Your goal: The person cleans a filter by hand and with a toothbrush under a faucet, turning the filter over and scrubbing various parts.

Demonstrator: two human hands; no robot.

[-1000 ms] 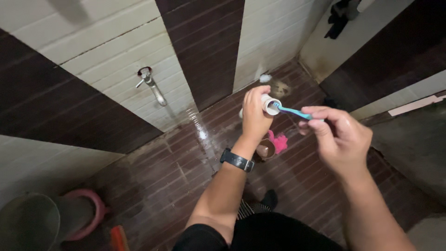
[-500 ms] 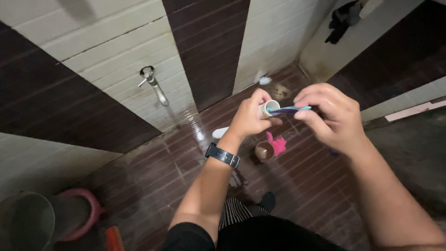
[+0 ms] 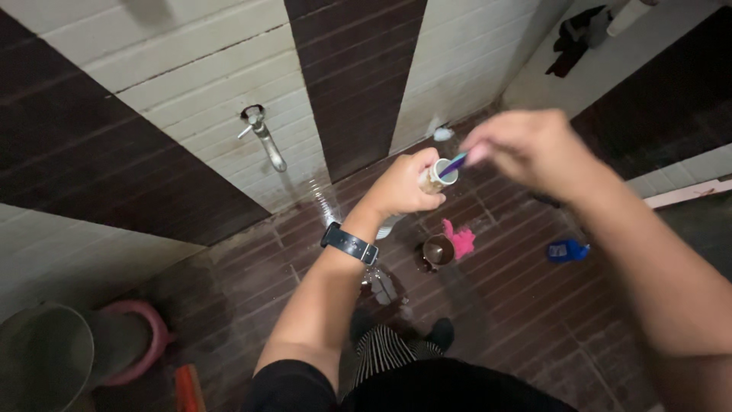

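The right hand (image 3: 534, 149) has risen and blurred, its fingers pinching the blue plastic toothbrush (image 3: 453, 164), now steeper inside the small white cylindrical cup (image 3: 441, 174) gripped by the left hand (image 3: 400, 187). A blue packet (image 3: 566, 250) now shows on the brown floor tiles (image 3: 503, 305).

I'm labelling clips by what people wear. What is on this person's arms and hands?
Both hands are bare, no gloves or rings visible. The left hand has a dark wristwatch with a black strap. A black short sleeve ends above the left elbow. The right hand and forearm show nothing worn.
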